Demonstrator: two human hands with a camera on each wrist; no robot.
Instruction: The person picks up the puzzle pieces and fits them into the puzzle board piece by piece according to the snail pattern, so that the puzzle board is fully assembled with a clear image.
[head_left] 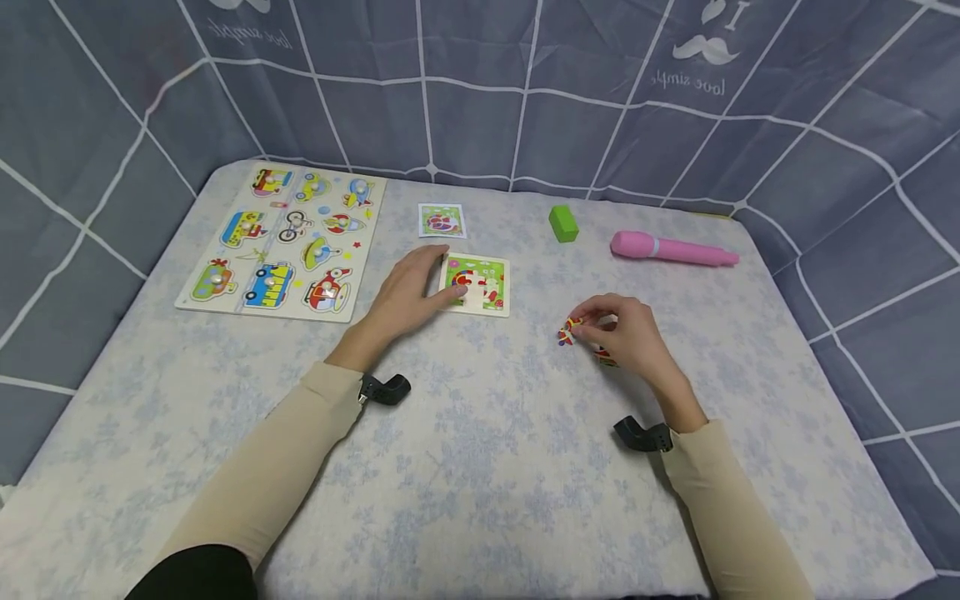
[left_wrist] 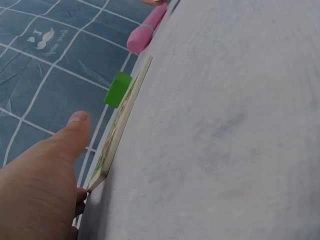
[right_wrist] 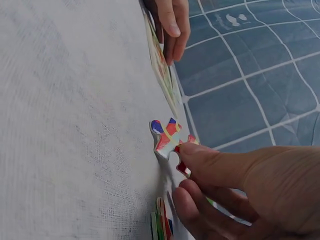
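Note:
My left hand (head_left: 405, 292) lies at the left edge of a small square jigsaw board (head_left: 507, 287), its fingers relaxed and its thumb stretched over the picture. The board has a green printed scene, a few fitted pieces and a pale bare patch in the middle. Between thumb and fingers my right hand (head_left: 626, 333) pinches a jigsaw piece (right_wrist: 167, 137) coloured red, yellow, white and blue, close over the cloth. Beneath that hand lie more jigsaw pieces (right_wrist: 161, 224), partly hidden by it in the head view (head_left: 606, 357).
Behind the board lies a small picture card (head_left: 442, 221). A large vehicle peg puzzle (head_left: 288, 242) occupies the far left. Toward the back right are a green block (head_left: 563, 223) and a pink wand-shaped object (head_left: 675, 249). Blue gridded curtains (head_left: 480, 125) enclose the table's back and sides.

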